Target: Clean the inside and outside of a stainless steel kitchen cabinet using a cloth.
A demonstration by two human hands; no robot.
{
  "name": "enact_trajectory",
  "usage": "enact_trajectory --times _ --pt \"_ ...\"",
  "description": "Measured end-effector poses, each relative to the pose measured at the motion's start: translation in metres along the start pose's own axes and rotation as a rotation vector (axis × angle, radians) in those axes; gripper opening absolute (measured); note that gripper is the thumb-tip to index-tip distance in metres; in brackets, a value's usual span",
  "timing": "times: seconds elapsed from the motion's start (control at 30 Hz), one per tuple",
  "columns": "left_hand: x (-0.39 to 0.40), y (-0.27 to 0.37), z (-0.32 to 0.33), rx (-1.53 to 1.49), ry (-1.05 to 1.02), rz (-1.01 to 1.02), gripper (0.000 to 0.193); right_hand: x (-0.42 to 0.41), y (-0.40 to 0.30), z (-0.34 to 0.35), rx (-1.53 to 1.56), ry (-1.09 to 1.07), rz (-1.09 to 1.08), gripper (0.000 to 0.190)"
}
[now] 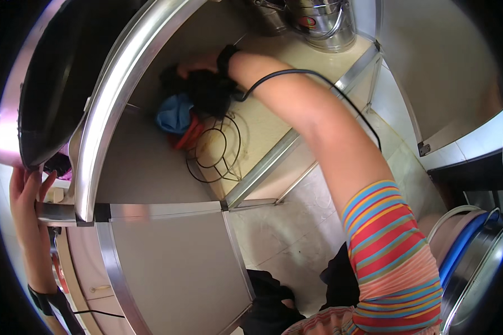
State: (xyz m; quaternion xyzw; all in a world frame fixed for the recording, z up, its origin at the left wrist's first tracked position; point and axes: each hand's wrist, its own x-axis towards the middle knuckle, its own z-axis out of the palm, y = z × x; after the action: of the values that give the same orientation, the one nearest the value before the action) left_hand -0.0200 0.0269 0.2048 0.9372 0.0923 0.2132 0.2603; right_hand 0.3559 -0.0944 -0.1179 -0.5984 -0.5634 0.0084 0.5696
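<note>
My right hand [199, 65] reaches deep into a low cabinet, by dark items in shadow; its fingers are mostly hidden, so its grip cannot be told. A black strap rings that wrist, and a black cable runs from it over the forearm. Below the hand lie a blue cloth or bag [174, 114], a red item [187, 135] and a round black wire rack [213, 148] on the cabinet shelf [257, 136]. My left hand [27, 184] is at the far left, by the counter edge, at the lower rim of a large black pan [58, 83]; whether it grips the pan is unclear.
A curved metal counter edge [109, 104] crosses the upper left. One cabinet door [176, 268] stands open below, another [440, 67] at upper right. A steel pot with a handle [329, 25] stands on the shelf. Basins [465, 243] lean at the right, beside the tiled floor [276, 238].
</note>
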Motion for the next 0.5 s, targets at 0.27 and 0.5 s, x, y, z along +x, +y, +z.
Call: enact_trajectory --times 0.27,0.5 --pt "-0.004 0.007 0.006 -0.005 -0.007 0.014 0.034 -0.043 -0.025 0.012 -1.114 -0.195 0.305 0.038" --pt "-0.002 0.010 0.017 -0.031 0.006 0.028 0.031 -0.088 -0.054 0.005 -0.686 -0.274 0.518 0.043"
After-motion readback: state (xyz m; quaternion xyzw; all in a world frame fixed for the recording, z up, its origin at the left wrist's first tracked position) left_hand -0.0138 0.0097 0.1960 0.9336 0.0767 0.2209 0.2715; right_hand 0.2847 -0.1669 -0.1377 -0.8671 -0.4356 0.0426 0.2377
